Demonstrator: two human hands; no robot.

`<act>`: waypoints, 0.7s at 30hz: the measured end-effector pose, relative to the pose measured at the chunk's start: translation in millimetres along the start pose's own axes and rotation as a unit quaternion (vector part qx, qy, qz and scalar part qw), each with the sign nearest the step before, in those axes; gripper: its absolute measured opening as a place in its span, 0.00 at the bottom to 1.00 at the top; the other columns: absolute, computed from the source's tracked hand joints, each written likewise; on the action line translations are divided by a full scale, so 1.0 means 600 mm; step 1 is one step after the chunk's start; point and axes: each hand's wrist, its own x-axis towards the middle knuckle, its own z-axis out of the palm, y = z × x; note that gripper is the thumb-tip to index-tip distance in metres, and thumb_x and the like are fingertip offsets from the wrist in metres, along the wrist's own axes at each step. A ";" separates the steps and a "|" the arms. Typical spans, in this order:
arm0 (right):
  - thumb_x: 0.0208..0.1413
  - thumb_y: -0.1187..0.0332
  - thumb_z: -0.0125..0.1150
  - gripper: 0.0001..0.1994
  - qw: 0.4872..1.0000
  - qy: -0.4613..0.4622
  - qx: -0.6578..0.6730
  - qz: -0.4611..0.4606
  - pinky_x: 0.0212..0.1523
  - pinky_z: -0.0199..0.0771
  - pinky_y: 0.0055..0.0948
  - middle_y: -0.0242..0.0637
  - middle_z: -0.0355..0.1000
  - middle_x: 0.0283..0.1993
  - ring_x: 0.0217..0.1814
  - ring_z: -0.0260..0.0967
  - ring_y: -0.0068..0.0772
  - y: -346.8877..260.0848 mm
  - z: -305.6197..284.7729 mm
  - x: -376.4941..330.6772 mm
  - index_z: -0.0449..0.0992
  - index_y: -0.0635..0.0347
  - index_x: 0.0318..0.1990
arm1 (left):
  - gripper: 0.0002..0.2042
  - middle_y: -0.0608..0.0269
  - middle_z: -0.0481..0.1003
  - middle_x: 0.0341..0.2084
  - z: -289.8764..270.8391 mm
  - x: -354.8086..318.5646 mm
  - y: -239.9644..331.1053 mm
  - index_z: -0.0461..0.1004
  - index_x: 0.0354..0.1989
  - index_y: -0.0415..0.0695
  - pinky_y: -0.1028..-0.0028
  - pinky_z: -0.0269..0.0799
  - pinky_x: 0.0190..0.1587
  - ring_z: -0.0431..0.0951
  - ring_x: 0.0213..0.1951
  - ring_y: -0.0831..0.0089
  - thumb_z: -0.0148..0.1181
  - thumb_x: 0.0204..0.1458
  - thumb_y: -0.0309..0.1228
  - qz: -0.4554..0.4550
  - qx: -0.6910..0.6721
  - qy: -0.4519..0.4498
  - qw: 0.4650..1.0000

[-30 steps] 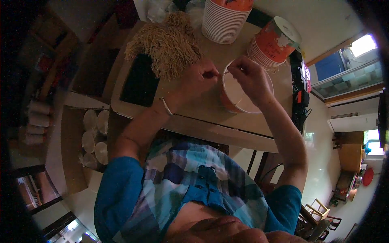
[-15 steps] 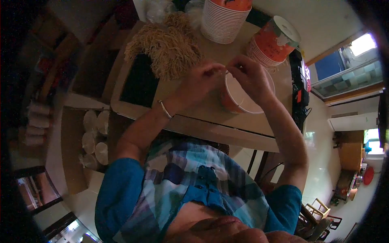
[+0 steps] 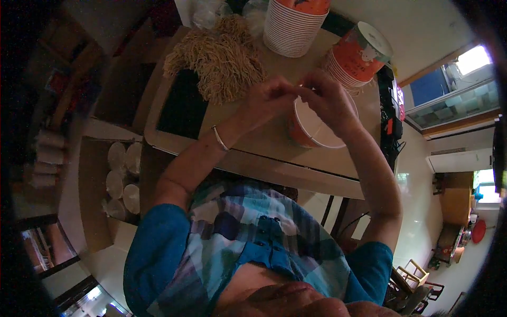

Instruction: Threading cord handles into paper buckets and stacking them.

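Note:
An orange and white paper bucket stands upright on the table, its white inside facing up. Above its far left rim my two hands meet at the fingertips. My left hand, with a bracelet on its wrist, is closed in a pinch left of the rim. My right hand reaches over the bucket's mouth, thumb and fingers pressed together. Whatever is between the fingers is too small to make out. A heap of beige cords lies just beyond my left hand.
A tall stack of nested paper buckets stands at the back, with an upside-down orange stack to its right. A black device lines the table's right edge. Left of the table, a cardboard box holds wrapped white rolls or cups.
My left hand has shifted slightly right, bringing its fingertips up against those of my right hand. The bucket and the cord heap stay where they were.

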 end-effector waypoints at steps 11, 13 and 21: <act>0.55 0.72 0.56 0.10 0.970 0.028 0.213 0.115 0.19 0.49 0.12 0.21 0.62 0.25 0.22 0.54 0.09 -0.026 0.005 -0.011 0.70 0.53 0.46 | 0.04 0.67 0.69 0.32 -0.003 -0.005 -0.005 0.70 0.34 0.41 0.78 0.68 0.42 0.69 0.37 0.80 0.58 0.52 0.24 0.074 0.091 -0.013 0.993; 0.56 0.72 0.56 0.09 0.961 0.035 0.252 0.105 0.19 0.48 0.12 0.21 0.62 0.25 0.22 0.53 0.08 -0.027 0.009 -0.011 0.71 0.53 0.45 | 0.05 0.67 0.68 0.30 -0.004 -0.005 -0.013 0.71 0.34 0.41 0.78 0.68 0.40 0.70 0.35 0.80 0.59 0.50 0.23 0.082 0.078 -0.006 0.994; 0.56 0.72 0.55 0.08 0.957 0.072 0.257 0.111 0.18 0.47 0.13 0.22 0.63 0.25 0.21 0.53 0.10 -0.043 0.005 -0.010 0.70 0.54 0.43 | 0.04 0.66 0.68 0.29 -0.012 -0.010 -0.045 0.70 0.32 0.41 0.77 0.67 0.40 0.69 0.35 0.78 0.57 0.49 0.24 0.116 0.115 -0.005 0.987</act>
